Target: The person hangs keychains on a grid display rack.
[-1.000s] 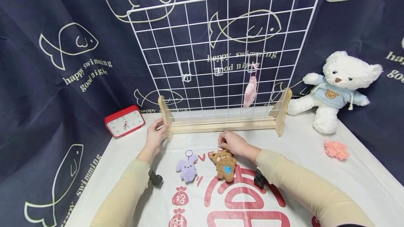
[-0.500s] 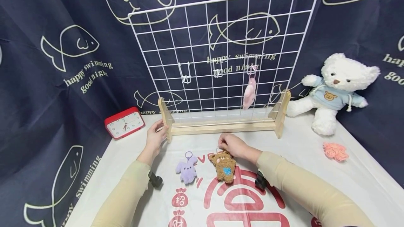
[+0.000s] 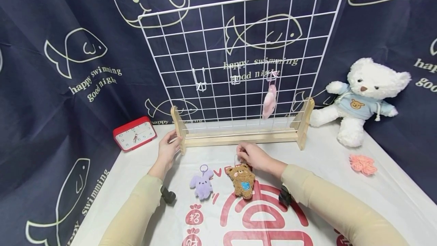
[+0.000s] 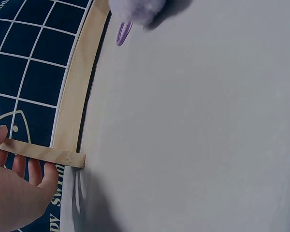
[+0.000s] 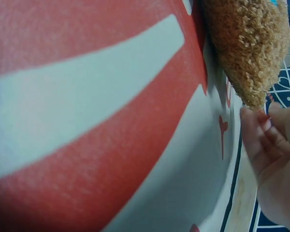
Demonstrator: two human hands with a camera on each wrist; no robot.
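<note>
My left hand [image 3: 168,148] grips the wooden side foot [image 4: 43,152] of a white wire grid rack [image 3: 244,67], thumb on one face and fingers on the other. At the top of a brown plush bear keychain [image 3: 243,181] with a blue belly patch, my right hand [image 3: 254,157] pinches its ring [image 3: 236,159]. The right wrist view shows the fingertips close against the bear's curly fabric [image 5: 251,43]. Left of the bear, a purple plush bunny keychain [image 3: 202,186] lies on the table, its ring upward. A pink plush keychain [image 3: 269,103] hangs from the rack's right hook.
Two white hooks, a left one [image 3: 201,85] and a middle one [image 3: 235,80], hang bare on the grid. A red clock [image 3: 135,133] stands at the left. On the right are a white teddy bear [image 3: 363,100] and a coral-pink yarn-like bundle [image 3: 363,164].
The bear's ring shows more clearly beside my right fingers, and the right forearm has shifted slightly rightward. My left hand stays on the rack's foot. The head view has tilted a little.
</note>
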